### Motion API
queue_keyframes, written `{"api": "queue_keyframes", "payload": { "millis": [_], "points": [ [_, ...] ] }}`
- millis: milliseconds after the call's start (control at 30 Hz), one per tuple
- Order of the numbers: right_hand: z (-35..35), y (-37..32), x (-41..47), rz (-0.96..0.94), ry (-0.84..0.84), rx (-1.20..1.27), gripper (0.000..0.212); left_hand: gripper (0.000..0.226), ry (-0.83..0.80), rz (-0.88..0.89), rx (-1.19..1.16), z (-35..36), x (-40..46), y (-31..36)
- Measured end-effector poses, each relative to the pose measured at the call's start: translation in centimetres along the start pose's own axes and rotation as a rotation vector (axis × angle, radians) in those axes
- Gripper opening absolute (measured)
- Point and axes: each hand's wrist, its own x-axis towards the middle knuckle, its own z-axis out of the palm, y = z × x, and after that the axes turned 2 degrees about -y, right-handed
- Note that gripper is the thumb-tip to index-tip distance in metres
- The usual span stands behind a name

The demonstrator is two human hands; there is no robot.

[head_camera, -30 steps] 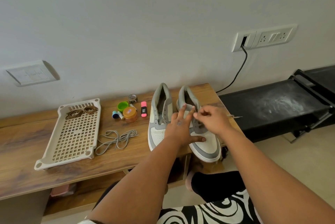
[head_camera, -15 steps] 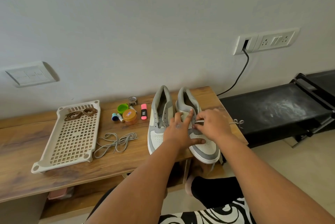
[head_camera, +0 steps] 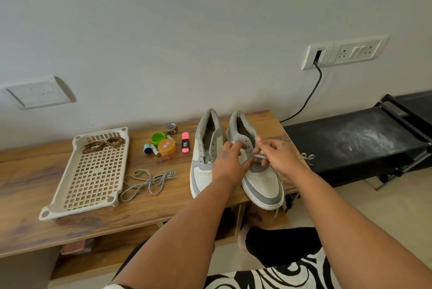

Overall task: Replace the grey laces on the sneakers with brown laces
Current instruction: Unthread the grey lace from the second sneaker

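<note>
Two white and grey sneakers stand side by side on the wooden table (head_camera: 35,199), toes towards me. The left sneaker (head_camera: 203,148) has no lace. My left hand (head_camera: 230,162) rests on the right sneaker (head_camera: 264,183) and holds it by the eyelet area. My right hand (head_camera: 278,154) pinches the grey lace (head_camera: 258,156) at the sneaker's eyelets; a lace end (head_camera: 307,157) trails off to the right. A loose grey lace (head_camera: 149,182) lies on the table. Two coiled brown laces (head_camera: 102,145) sit in the far end of the beige tray (head_camera: 93,176).
Behind the loose lace stand an orange jar (head_camera: 167,148), a green cap (head_camera: 157,138), a pink highlighter (head_camera: 185,145), small tubes (head_camera: 150,149) and a tape roll (head_camera: 171,127). A black bench (head_camera: 350,141) stands right of the table. A black cable (head_camera: 306,99) hangs from the wall socket.
My right hand has shifted right and drawn the grey lace out across the right sneaker's eyelets. My left hand has moved up the tongue area.
</note>
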Motion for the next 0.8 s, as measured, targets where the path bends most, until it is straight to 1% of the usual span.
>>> {"api": "queue_keyframes", "payload": {
  "millis": [100, 167, 200, 233, 300, 400, 433, 500, 567, 633, 700, 733, 800],
  "points": [
    [-0.4, 0.2, 0.3, -0.047, 0.05, -0.06, 0.032, 0.022, -0.008, -0.01, -0.017, -0.4, 0.4, 0.6],
    [-0.6, 0.8, 0.6, -0.036, 0.036, -0.104, 0.018, 0.013, -0.007, -0.031, -0.034, -0.3, 0.6, 0.7],
    [-0.6, 1.2, 0.8, -0.033, -0.002, -0.156, 0.011, 0.012, -0.005, -0.029, -0.038, -0.2, 0.6, 0.6],
    [-0.6, 1.6, 1.0, -0.033, -0.051, -0.215, 0.01, 0.011, -0.003, -0.017, -0.057, -0.2, 0.5, 0.6],
    [-0.7, 2.0, 1.1, -0.021, -0.127, -0.271, 0.018, 0.011, 0.018, 0.027, -0.128, -0.3, 0.4, 0.9],
    [-1.1, 1.8, 0.9, -0.011, -0.162, -0.194, 0.038, 0.017, 0.12, 0.124, -0.178, -1.3, 0.5, 2.7],
    [-1.1, 1.8, 0.9, -0.024, -0.158, -0.154, 0.041, 0.019, 0.152, 0.161, -0.205, -1.9, 0.5, 3.5],
    [-0.8, 2.1, 1.0, -0.093, -0.095, -0.15, 0.032, 0.019, 0.166, 0.264, -0.212, -2.8, 0.5, 4.5],
    [-0.3, 2.0, 1.0, -0.172, -0.008, -0.169, 0.018, 0.018, 0.128, 0.379, -0.156, -3.2, 0.3, 4.6],
    [0.0, 1.6, 1.0, -0.201, 0.054, -0.176, 0.012, 0.015, 0.096, 0.445, -0.134, -3.6, 0.1, 4.0],
    [0.0, 1.4, 1.2, -0.189, 0.066, -0.171, 0.013, 0.007, 0.076, 0.466, -0.155, -4.1, 0.3, 3.1],
    [0.0, 1.3, 1.2, -0.181, 0.052, -0.153, 0.013, 0.008, 0.066, 0.448, -0.168, -4.2, 0.4, 2.6],
    [0.0, 1.2, 1.3, -0.172, 0.046, -0.058, 0.012, 0.02, 0.025, 0.358, -0.186, -4.1, 0.7, 1.6]
  ]
}}
